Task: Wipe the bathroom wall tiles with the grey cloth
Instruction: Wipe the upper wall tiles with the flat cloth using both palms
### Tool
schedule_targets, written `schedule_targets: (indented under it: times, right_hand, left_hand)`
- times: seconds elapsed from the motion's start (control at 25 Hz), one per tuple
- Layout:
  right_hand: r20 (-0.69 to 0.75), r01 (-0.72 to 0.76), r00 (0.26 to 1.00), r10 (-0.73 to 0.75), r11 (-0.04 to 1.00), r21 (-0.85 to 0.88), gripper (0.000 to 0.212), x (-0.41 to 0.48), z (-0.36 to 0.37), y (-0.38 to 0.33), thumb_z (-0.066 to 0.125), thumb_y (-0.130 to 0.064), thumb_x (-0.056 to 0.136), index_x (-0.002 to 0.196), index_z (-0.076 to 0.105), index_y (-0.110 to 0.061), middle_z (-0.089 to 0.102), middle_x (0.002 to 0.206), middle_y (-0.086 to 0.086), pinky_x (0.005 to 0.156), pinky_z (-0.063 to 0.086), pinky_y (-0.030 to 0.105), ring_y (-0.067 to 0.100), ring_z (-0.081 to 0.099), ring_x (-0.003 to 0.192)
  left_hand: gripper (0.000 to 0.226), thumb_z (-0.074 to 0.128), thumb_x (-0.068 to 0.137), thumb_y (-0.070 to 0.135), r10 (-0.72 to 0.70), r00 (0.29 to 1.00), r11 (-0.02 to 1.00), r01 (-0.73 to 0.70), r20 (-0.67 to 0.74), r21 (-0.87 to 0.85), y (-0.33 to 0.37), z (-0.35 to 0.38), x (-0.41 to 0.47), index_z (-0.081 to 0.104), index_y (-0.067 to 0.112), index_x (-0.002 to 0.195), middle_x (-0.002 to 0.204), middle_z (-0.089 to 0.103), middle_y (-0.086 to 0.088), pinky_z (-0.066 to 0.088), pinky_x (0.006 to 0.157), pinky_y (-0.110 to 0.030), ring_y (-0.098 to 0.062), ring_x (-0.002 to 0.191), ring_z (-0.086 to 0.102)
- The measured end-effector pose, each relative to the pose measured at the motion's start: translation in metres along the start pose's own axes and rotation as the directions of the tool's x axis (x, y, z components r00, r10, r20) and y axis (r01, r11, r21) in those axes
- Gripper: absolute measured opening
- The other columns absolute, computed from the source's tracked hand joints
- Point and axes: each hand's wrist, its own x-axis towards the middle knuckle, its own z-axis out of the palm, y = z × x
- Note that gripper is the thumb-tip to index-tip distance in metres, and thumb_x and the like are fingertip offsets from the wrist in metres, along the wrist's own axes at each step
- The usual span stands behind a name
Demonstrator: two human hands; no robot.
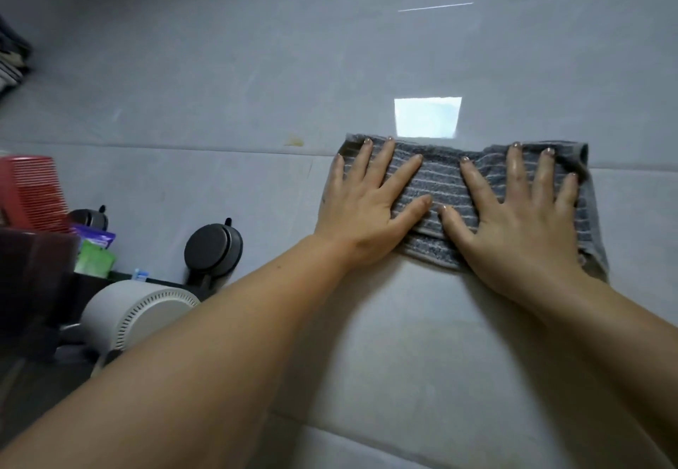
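A grey striped cloth [444, 182], folded into a wide band, lies flat against the pale grey wall tiles [227, 76] right of centre. My left hand [367, 204] presses on its left half with fingers spread and straight. My right hand [521, 215] presses on its right half the same way. Both thumbs point inward and nearly meet over the cloth's middle. The cloth straddles a horizontal grout line. Just above it a bright rectangular light reflection [427, 116] shows on the tile. A small yellowish stain [294, 141] sits on the grout line left of the cloth.
At the left, a dark shelf holds a red comb-like item [33, 190], purple and green packets [93, 248] and a white round device [139, 307]. Two black suction cups [214, 248] stick to the tile beside it. Bare tile spreads above and below the cloth.
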Motion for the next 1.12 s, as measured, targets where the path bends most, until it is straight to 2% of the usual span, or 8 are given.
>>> schedule_targets:
  times: [0.08,0.16,0.28,0.52,0.76,1.0,1.12]
  right_hand:
    - [0.027,-0.038,0.999,0.039,0.999,-0.024,0.078,-0.011,-0.003,0.012,0.000,-0.076,0.079,0.151,-0.003,-0.044,-0.009,0.162,0.012,0.117,-0.008,0.054,0.037,-0.012,0.147]
    - [0.038,-0.097,0.994,0.098,0.995,-0.021,0.077,-0.001,-0.007,0.011,0.003,-0.077,0.082,0.151,-0.002,-0.043,-0.009,0.162,0.013,0.117,-0.007,0.055,0.038,-0.011,0.147]
    - [0.006,-0.153,0.988,0.153,0.988,0.004,0.075,0.036,-0.010,-0.018,0.013,-0.073,0.087,0.153,0.002,-0.040,-0.008,0.161,0.015,0.117,-0.006,0.058,0.041,-0.010,0.146]
    - [-0.040,0.014,0.999,-0.011,0.997,0.073,0.070,0.077,-0.005,-0.081,0.016,-0.071,0.089,0.152,0.004,-0.043,-0.010,0.161,0.015,0.116,-0.009,0.058,0.042,-0.012,0.146]
    - [-0.047,0.138,0.990,-0.133,0.983,0.120,0.066,0.043,0.002,-0.101,0.017,-0.068,0.092,0.151,0.002,-0.044,-0.013,0.161,0.014,0.115,-0.012,0.059,0.041,-0.017,0.145]
    - [-0.029,0.148,0.989,-0.146,0.985,0.092,0.068,0.004,0.005,-0.067,0.016,-0.070,0.090,0.151,-0.003,-0.045,-0.015,0.161,0.012,0.114,-0.013,0.058,0.039,-0.018,0.146]
    - [-0.031,0.101,0.995,-0.098,0.991,0.087,0.068,0.020,0.002,-0.065,0.017,-0.071,0.089,0.151,0.000,-0.046,-0.013,0.161,0.013,0.115,-0.011,0.059,0.040,-0.016,0.146]
  left_hand:
    - [0.068,0.014,0.091,0.070,0.042,0.999,0.999,-0.042,0.021,0.025,0.010,0.003,-0.004,0.005,0.046,0.154,0.167,-0.007,0.006,-0.011,0.121,-0.050,-0.017,0.152,-0.013]
    - [0.067,0.017,0.093,0.070,0.071,0.997,0.996,-0.072,0.026,0.046,0.009,-0.001,0.010,0.006,0.046,0.154,0.167,-0.005,0.005,-0.009,0.121,-0.051,-0.018,0.152,-0.012]
    - [0.064,0.025,0.097,0.068,0.029,0.999,0.998,-0.030,0.024,0.047,-0.014,-0.013,0.043,0.007,0.047,0.154,0.167,-0.005,0.005,-0.007,0.122,-0.050,-0.018,0.152,-0.010]
    - [0.065,0.028,0.097,0.067,-0.087,0.996,0.995,0.086,0.024,0.043,-0.091,-0.028,0.053,0.004,0.046,0.154,0.167,-0.006,0.005,-0.008,0.122,-0.048,-0.018,0.152,-0.010]
    - [0.068,0.021,0.095,0.070,-0.264,0.965,0.964,0.263,0.008,0.029,-0.090,-0.018,-0.003,0.000,0.045,0.154,0.166,-0.012,0.005,-0.008,0.122,-0.049,-0.017,0.152,-0.014]
    - [0.077,0.003,0.082,0.077,-0.230,0.973,0.973,0.230,0.021,0.028,-0.051,-0.005,-0.040,-0.008,0.048,0.152,0.164,-0.018,0.008,-0.014,0.121,-0.047,-0.015,0.150,-0.022]
    - [0.072,0.012,0.088,0.077,-0.211,0.975,0.977,0.210,0.071,0.025,-0.057,-0.013,-0.021,-0.008,0.049,0.152,0.164,-0.019,0.008,-0.013,0.121,-0.046,-0.015,0.150,-0.022]
